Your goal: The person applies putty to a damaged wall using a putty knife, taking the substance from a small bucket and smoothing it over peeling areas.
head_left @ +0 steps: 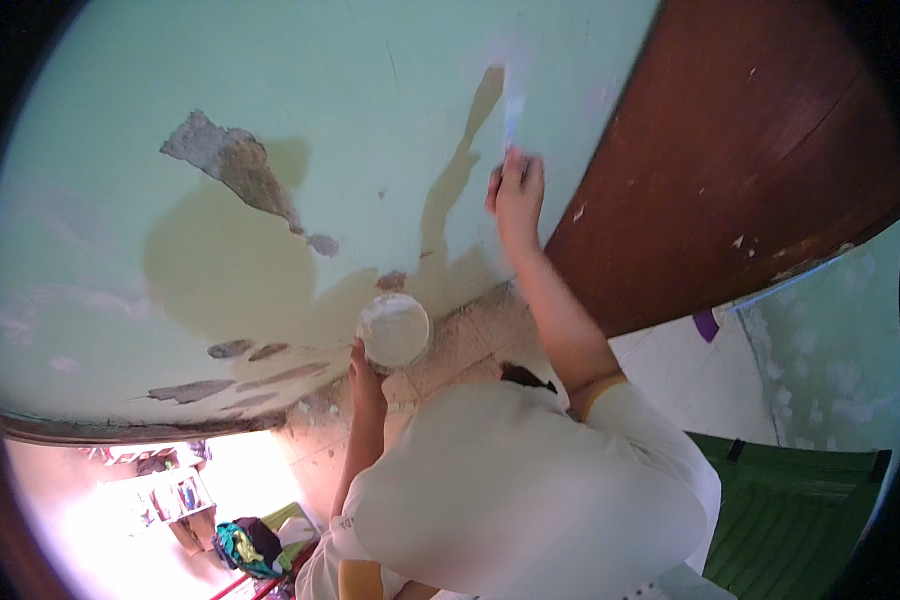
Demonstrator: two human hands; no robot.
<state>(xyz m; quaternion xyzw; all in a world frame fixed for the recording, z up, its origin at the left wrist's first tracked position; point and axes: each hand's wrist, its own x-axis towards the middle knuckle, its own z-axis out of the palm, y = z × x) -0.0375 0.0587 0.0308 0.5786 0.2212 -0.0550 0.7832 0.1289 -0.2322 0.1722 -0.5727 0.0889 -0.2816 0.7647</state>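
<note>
My right hand [518, 200] is raised to the pale green wall [370, 70], fingers closed around a slim, pale tool that looks like a putty knife [513, 112]. The tool points up along the wall, its outline washed out against a whitish smear. Lower down, my left hand [366, 375] grips a round tub [397, 335] by its side. Whitish material shows inside the tub, and its open top faces up. The tub is close to the base of the wall in this view.
A large bare patch [235, 165] and several smaller chips break the wall's paint. To the right stands a brown door or panel [740, 150]. A green slatted surface [790, 510] lies lower right; a shelf [175, 495] and a pile of cloths [250, 545] are lower left.
</note>
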